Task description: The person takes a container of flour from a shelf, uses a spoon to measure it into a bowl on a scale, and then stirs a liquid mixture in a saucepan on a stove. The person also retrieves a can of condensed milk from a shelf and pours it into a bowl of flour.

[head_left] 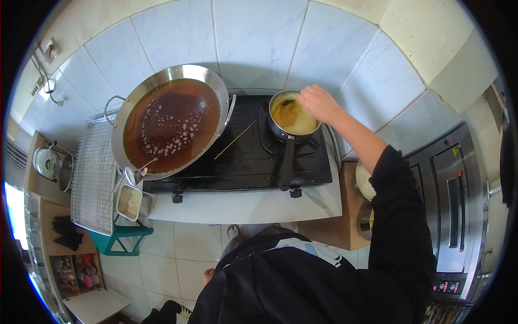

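Note:
My right hand (317,102) is closed over the far right rim of a small saucepan (276,125) with a black handle. What its fingers hold, if anything, is hidden. Inside the pan lies a yellowish, frothy liquid (291,116), with a dark patch near the far side. My left hand (208,276) hangs low beside my body, away from the stove; only a small part shows, so its fingers cannot be made out. Left of the saucepan, a large two-handled wok (208,81) holds reddish-brown liquid with pale bubbles. Between the two pans, a thin wooden stick (236,139) lies across the stove.
The black two-burner stove (243,175) stands on a pale counter against a tiled wall. A wire rack (93,173) and a rectangular metal container (129,202) of pale contents are at left, above a green stool (125,241). A steel oven (450,205) is at right.

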### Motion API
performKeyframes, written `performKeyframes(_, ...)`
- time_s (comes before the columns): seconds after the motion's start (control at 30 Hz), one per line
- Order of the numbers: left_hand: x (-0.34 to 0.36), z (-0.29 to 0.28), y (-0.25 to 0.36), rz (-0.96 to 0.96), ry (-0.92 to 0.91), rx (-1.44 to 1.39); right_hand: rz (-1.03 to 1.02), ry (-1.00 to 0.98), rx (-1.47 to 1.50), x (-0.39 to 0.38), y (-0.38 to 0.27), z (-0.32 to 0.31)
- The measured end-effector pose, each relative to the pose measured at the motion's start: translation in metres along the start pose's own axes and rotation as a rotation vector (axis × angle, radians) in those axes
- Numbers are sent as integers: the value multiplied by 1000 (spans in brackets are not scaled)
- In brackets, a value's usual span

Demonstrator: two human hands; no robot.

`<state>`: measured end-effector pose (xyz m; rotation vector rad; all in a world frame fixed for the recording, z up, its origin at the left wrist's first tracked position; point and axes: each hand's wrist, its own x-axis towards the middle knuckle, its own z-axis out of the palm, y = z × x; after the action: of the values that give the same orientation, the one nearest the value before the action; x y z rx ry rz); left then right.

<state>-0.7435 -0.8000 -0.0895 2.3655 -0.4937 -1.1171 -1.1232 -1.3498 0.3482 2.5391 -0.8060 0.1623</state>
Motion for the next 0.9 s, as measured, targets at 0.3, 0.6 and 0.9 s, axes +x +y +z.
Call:
performKeyframes(0.3,1,11,-6,-23,17,12,209,-380,149,-26,5,-49)
performKeyframes(0.6,4,8,-3,-18,42,41,319,-218,475,4,-36,-38)
performKeyframes(0.9,5,4,-3,-39,37,-4,213,-53,90,-1,5,1)
